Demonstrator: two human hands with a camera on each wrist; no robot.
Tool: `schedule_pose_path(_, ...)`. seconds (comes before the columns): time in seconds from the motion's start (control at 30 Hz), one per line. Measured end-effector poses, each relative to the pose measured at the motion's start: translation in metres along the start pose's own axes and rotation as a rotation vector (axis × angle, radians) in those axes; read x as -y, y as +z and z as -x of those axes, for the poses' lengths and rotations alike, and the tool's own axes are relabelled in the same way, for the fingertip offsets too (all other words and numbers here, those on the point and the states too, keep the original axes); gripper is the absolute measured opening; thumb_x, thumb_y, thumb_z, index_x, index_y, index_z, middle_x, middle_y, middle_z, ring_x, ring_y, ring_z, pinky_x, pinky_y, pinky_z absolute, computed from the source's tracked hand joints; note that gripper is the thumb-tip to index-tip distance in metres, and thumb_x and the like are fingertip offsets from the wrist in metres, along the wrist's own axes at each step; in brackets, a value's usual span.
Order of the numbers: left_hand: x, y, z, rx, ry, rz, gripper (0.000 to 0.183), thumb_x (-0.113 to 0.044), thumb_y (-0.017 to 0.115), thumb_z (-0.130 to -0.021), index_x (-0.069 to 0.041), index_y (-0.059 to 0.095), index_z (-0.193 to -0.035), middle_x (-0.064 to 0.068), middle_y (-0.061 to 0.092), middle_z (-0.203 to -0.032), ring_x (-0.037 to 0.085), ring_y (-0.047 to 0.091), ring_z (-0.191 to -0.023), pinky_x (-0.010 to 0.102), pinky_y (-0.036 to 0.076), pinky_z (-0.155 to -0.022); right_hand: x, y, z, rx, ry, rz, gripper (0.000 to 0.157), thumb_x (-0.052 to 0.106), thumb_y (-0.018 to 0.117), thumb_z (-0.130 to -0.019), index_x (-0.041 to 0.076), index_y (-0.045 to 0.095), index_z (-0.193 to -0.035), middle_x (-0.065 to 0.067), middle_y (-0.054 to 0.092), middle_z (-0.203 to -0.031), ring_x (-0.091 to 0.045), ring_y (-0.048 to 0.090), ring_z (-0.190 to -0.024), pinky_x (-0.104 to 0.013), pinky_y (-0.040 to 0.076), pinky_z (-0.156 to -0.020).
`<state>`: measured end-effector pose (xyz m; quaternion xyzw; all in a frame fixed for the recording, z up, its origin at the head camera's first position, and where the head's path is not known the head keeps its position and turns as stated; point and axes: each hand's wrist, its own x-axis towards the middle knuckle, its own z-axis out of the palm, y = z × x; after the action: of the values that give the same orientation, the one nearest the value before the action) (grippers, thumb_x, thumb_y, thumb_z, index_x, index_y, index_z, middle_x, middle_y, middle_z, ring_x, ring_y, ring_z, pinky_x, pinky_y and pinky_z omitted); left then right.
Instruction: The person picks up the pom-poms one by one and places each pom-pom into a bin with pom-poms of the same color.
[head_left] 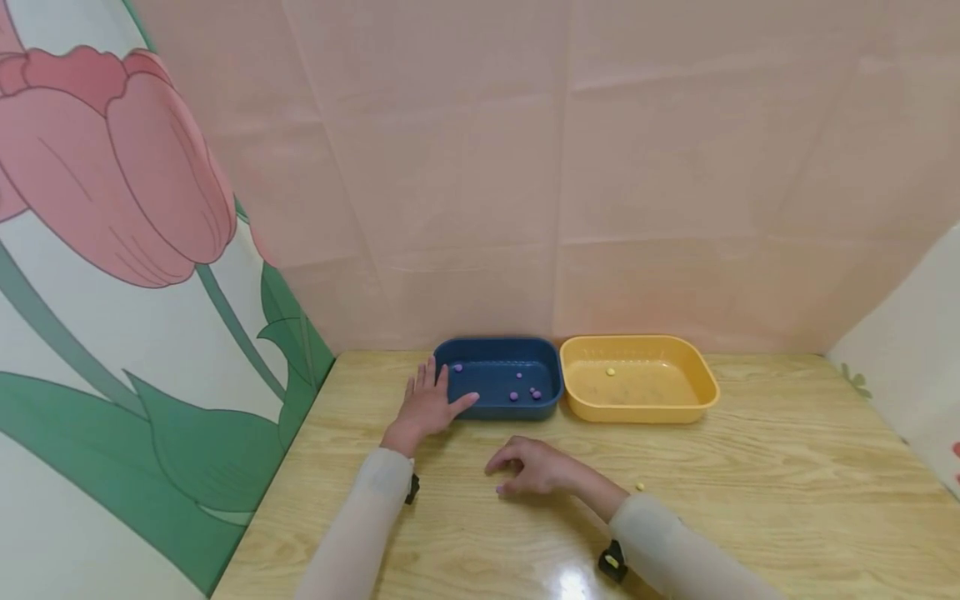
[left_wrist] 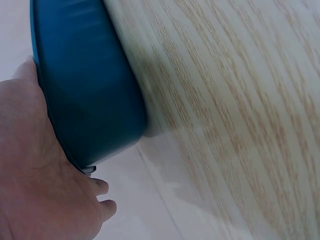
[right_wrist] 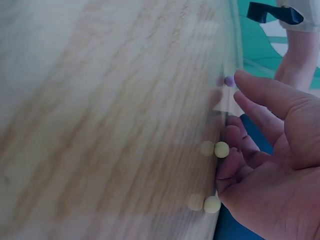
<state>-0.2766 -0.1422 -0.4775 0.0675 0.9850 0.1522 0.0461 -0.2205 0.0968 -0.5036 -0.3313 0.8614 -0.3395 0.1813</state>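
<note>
L hand (head_left: 427, 406), fingers spread, rests on blue tray (head_left: 517, 412)'s left rim; R hand (head_left: 531, 467), in front of tray, curves loosely w/ nothing gripped, thumb nr loose purple bead (right_wrist: 229, 81), also in front of tray. Apparent step: pickup; next prob. needs light pinch.

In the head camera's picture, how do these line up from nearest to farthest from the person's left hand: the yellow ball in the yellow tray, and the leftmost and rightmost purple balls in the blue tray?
1. Leftmost purple ball: just beside the left hand.
2. Rightmost purple ball: towards the blue tray's right end.
3. Yellow ball: farther right, in the yellow tray.
</note>
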Motion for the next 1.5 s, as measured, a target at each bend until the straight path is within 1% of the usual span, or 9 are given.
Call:
schedule_pose_path(0.27,0.001,0.002,-0.002,-0.009,0.000,0.007,0.100,-0.077,0.035,-0.095,-0.005,0.017,-0.162,0.018,-0.003,-0.170,0.037,-0.003,-0.156,0.055,0.006,-0.124,-0.003,0.003,-0.002,-0.006,-0.038,0.059,0.027,0.021,0.084,-0.083,0.018,0.078,-0.109,0.002,0.060,-0.103,-0.016,0.053,-0.089,-0.026,0.043,-0.076)
schedule_pose_path(0.6,0.003,0.003,-0.003,-0.007,-0.001,0.004,0.101,-0.078,0.035,-0.094,-0.006,0.016,-0.163,0.017,-0.005,-0.170,0.036,-0.004,-0.156,0.054,0.005,-0.125,0.000,0.008,-0.003,-0.035,-0.044,0.101,0.012,0.017,0.084,-0.082,0.021,0.078,-0.091,0.007,0.058,-0.095,-0.009,0.052,-0.088,-0.029,0.045,-0.082)
schedule_pose_path(0.83,0.003,0.003,-0.002,-0.005,0.007,0.006,0.101,-0.078,0.035,-0.095,-0.005,0.017,-0.162,0.018,-0.005,-0.169,0.037,-0.004,-0.156,0.054,0.006,-0.125,-0.002,0.011,-0.003,-0.047,-0.045,0.105,0.008,0.016,0.081,-0.084,0.021,0.076,-0.088,0.010,0.058,-0.089,-0.005,0.052,-0.085,-0.027,0.046,-0.081)
schedule_pose_path(0.93,0.002,0.002,-0.001,-0.010,0.012,0.004,0.100,-0.076,0.036,-0.096,-0.004,0.018,-0.162,0.019,-0.003,-0.169,0.038,-0.002,-0.156,0.056,0.007,-0.124,-0.002,0.010,-0.002,-0.059,-0.028,0.085,0.008,0.015,0.080,-0.086,0.021,0.075,-0.086,0.011,0.060,-0.088,-0.005,0.053,-0.084,-0.026,0.046,-0.080)
schedule_pose_path(1.13,0.000,0.001,0.000,-0.018,0.012,-0.001,0.099,-0.076,0.036,-0.096,-0.004,0.019,-0.162,0.019,-0.002,-0.169,0.038,-0.002,-0.156,0.055,0.007,-0.124,-0.002,0.007,0.000,-0.095,-0.017,-0.019,0.008,0.009,0.077,-0.087,0.017,0.074,-0.087,0.011,0.066,-0.083,-0.006,0.058,-0.080,-0.026,0.049,-0.075)
schedule_pose_path(1.27,0.000,0.001,0.000,-0.017,0.009,-0.002,0.099,-0.076,0.035,-0.096,-0.005,0.018,-0.162,0.018,-0.003,-0.169,0.037,-0.002,-0.156,0.054,0.007,-0.125,-0.003,0.003,0.000,-0.112,0.039,-0.092,0.007,0.009,0.076,-0.089,0.016,0.074,-0.091,0.010,0.066,-0.082,-0.007,0.059,-0.075,-0.024,0.050,-0.066)
schedule_pose_path(1.37,0.000,0.001,0.000,-0.015,0.007,-0.002,0.099,-0.077,0.035,-0.096,-0.006,0.018,-0.162,0.017,-0.005,-0.169,0.037,-0.003,-0.156,0.054,0.006,-0.125,-0.003,-0.001,0.001,-0.130,0.055,-0.142,0.006,0.009,0.075,-0.090,0.014,0.073,-0.093,0.007,0.066,-0.083,-0.010,0.059,-0.074,-0.025,0.050,-0.060)
schedule_pose_path(1.43,0.000,0.002,0.000,-0.014,0.006,-0.005,0.099,-0.077,0.035,-0.095,-0.006,0.017,-0.162,0.017,-0.005,-0.169,0.037,-0.002,-0.156,0.054,0.006,-0.125,-0.003,-0.003,0.002,-0.147,0.052,-0.157,0.005,0.009,0.075,-0.090,0.012,0.073,-0.094,0.005,0.066,-0.083,-0.012,0.059,-0.073,-0.024,0.050,-0.059)
schedule_pose_path(1.5,0.000,0.002,0.000,-0.015,0.006,-0.003,0.099,-0.077,0.035,-0.095,-0.005,0.018,-0.162,0.018,-0.004,-0.169,0.038,-0.001,-0.156,0.054,0.006,-0.125,-0.002,-0.006,0.002,-0.169,0.038,-0.159,0.005,0.009,0.075,-0.089,0.011,0.074,-0.094,0.004,0.066,-0.083,-0.012,0.058,-0.075,-0.024,0.049,-0.062)
